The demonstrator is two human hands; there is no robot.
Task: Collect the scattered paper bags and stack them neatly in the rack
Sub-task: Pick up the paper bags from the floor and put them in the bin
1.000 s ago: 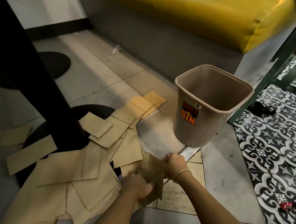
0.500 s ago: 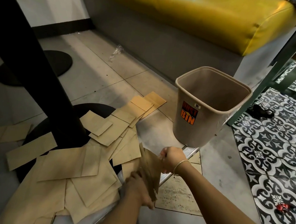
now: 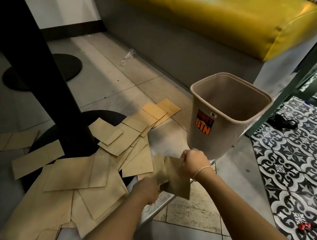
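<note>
Several flat brown paper bags (image 3: pixel 83 172) lie scattered and overlapping on the floor around a black table post. My right hand (image 3: pixel 193 162) grips the top edge of a small bundle of bags (image 3: pixel 175 177) held upright above the floor. My left hand (image 3: pixel 147 190) holds the bundle's lower left side; its fingers are hidden behind the paper. A ridged metal rack (image 3: pixel 155 202) lies on the floor just under the bundle, mostly covered by my arms.
A beige dust bin (image 3: pixel 218 137) stands right behind my right hand. The black table post (image 3: pixel 41 81) and its round base rise at the left. A yellow bench seat (image 3: pixel 203 12) runs along the back. Patterned tiles with a red wrapper (image 3: pixel 305 227) lie at the right.
Both hands have lifted the bundle of bags off the floor and turned it more upright; my right hand has risen toward the bin.
</note>
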